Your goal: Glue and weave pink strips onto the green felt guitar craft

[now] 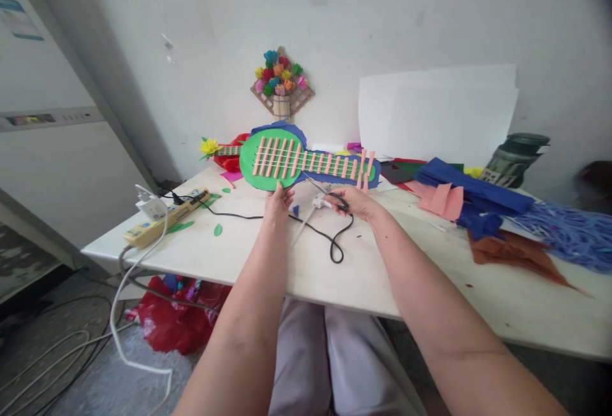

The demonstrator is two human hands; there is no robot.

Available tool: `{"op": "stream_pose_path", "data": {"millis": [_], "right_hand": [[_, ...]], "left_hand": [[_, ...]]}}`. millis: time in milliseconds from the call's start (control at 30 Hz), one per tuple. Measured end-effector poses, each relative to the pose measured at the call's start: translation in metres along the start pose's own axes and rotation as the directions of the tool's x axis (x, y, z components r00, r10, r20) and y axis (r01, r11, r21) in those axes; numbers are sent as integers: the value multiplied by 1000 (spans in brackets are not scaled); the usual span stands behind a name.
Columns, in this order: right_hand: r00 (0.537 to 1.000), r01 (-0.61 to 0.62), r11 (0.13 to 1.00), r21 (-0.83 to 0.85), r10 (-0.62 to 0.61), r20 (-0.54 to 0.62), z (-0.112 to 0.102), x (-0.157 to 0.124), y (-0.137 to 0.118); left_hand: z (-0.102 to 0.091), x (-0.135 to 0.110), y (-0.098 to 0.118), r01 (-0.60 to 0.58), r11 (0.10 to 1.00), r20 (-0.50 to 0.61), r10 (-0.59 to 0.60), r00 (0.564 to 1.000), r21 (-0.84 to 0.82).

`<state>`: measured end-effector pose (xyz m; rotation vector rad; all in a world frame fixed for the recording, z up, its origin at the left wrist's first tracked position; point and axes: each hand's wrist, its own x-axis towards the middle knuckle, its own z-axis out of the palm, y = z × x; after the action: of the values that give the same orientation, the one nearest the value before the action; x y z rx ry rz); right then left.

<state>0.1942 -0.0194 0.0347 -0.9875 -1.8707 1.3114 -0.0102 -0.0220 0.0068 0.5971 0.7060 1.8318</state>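
A paper guitar [287, 160] with a green round body, blue backing and pink strips stands tilted above the white table [335, 269]. My left hand [278, 202] grips the guitar's lower edge, fingers closed on it. My right hand [351, 202] is closed around a white glue gun [319, 201] with a black cable [335, 244] looping over the table. The gun's tip points toward the guitar.
A yellow power strip [165, 218] with plugs lies at the table's left corner. Blue, pink and brown paper scraps [478, 206] pile at the right, beside a dark bottle [514, 160]. A paper flower piece [281, 81] hangs on the wall. A red bag [179, 320] lies on the floor.
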Motion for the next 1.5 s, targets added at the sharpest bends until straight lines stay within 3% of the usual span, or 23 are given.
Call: {"op": "stream_pose_path", "data": {"millis": [1500], "right_hand": [[996,50,998,24,-48,-79,17,0,-8]], "left_hand": [[0,-2,3,64,994,-15,-66,998,-87]]}}
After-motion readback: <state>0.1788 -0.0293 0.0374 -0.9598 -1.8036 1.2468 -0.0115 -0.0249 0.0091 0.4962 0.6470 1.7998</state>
